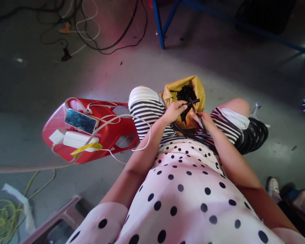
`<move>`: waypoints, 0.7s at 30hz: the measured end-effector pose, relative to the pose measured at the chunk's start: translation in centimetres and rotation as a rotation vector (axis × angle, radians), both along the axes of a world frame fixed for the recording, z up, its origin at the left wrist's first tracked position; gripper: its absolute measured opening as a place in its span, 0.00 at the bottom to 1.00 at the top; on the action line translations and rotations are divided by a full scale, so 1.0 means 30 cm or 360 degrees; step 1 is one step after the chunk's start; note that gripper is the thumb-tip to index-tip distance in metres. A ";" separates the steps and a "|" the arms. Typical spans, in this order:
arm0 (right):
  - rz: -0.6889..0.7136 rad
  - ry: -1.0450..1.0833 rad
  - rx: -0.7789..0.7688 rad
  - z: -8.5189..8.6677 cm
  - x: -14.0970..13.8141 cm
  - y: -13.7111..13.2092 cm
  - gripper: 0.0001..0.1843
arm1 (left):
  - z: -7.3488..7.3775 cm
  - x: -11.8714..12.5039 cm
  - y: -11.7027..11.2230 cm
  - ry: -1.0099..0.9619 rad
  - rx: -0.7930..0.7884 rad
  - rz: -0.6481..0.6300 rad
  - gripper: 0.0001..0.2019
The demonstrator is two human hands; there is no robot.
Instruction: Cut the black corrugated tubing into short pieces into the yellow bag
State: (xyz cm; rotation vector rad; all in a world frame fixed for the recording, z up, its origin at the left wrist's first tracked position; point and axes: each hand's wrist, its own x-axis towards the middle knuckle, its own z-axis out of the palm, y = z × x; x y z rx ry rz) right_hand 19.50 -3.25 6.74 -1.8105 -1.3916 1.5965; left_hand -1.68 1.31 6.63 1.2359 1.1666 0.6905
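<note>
Between my knees stands a yellow bag [199,88] with its mouth wide, and a tangle of black pieces [186,93] fills it. Over the bag, my left hand [176,110] pinches a thin black tube [196,101], whose end sticks out to the right. My right hand [204,120], just right of it, is closed around a looped black stretch that crosses the tube near its end. A black length also runs across my lap towards the right. Whether these are one piece, I cannot tell.
A red stool [109,130] at my left carries a phone [81,121], a white power bank [77,139] and cables. Coiled black tubing [254,137] lies by my right knee. Cables cover the floor at the upper left. A blue frame leg [159,27] stands ahead; another person's shoes [273,188] are lower right.
</note>
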 end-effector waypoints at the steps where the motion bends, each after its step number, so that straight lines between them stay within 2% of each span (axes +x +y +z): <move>1: -0.0005 0.0054 -0.0042 -0.008 0.001 0.012 0.43 | -0.005 -0.003 0.002 -0.0014 -0.0033 -0.0024 0.08; 3: -0.0019 0.0125 -0.0135 -0.020 0.004 0.036 0.42 | -0.012 -0.007 0.007 -0.0037 -0.0083 -0.0074 0.07; 6: 0.0038 0.0024 -0.0166 -0.045 0.009 0.059 0.40 | -0.015 -0.003 0.019 -0.0047 -0.0175 -0.0063 0.04; 9: 0.0018 -0.0103 -0.0164 -0.085 0.004 0.061 0.39 | -0.010 0.016 0.028 -0.0098 -0.0358 0.0064 0.05; 13: -0.0109 -0.0037 -0.0210 -0.125 -0.012 0.050 0.38 | -0.002 0.038 0.035 -0.0209 -0.0584 0.0226 0.07; 16: -0.0149 -0.0035 -0.0231 -0.127 -0.020 0.047 0.38 | 0.001 0.041 0.036 -0.0210 -0.0648 0.0268 0.11; 21: -0.0181 -0.0044 -0.0178 -0.100 -0.024 0.062 0.40 | 0.000 0.048 0.029 -0.0247 -0.0716 0.0200 0.13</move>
